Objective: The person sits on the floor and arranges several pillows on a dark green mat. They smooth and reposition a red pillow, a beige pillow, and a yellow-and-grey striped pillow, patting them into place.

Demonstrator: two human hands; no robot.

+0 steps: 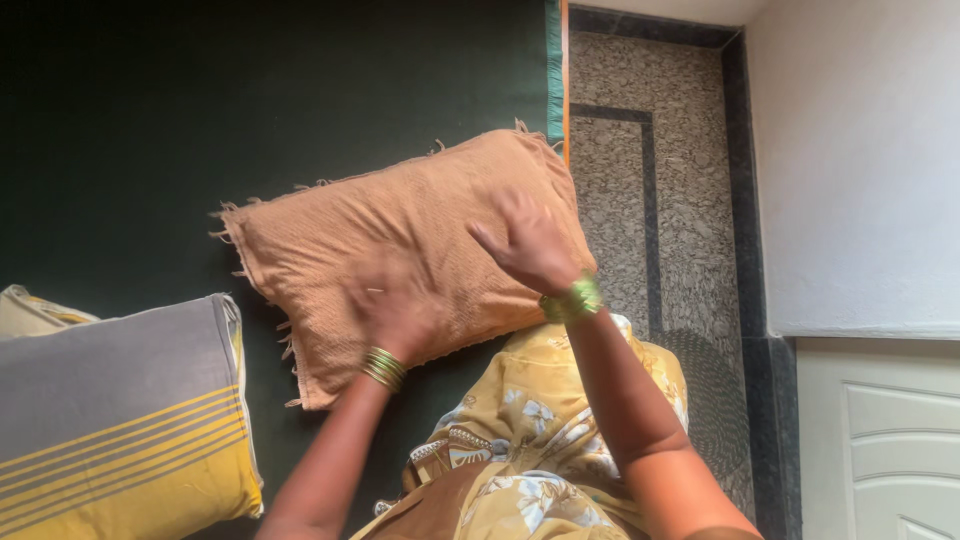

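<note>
Hands first: both lie flat and spread on the tan pillow, neither one clenched or wrapped around anything. Motion blur softens both, so finger detail is poor.

Bed: dark green cover, fills most of the view, bright green and orange edging along its right side. Speckled stone floor with dark inlay lines runs beside it; pale wall and a white panelled door at far right.

Grey and yellow striped pillow: lower left on the bed, apart from the tan one, untouched.

Tan pillow: fringed cover, lies tilted near the bed's right edge, one corner reaching the edging, the near edge close to the person's yellow floral dress.

Left hand: palm down on the lower middle of the pillow, gold bangles at the wrist.

Right hand: open, fingers splayed, on the pillow's right part, green bangles at the wrist.

Judgement: step in hand looks like patting or plumping the pillow flat. A next move would call for an actual grip on its edges or corners, since flat palms only press.
</note>
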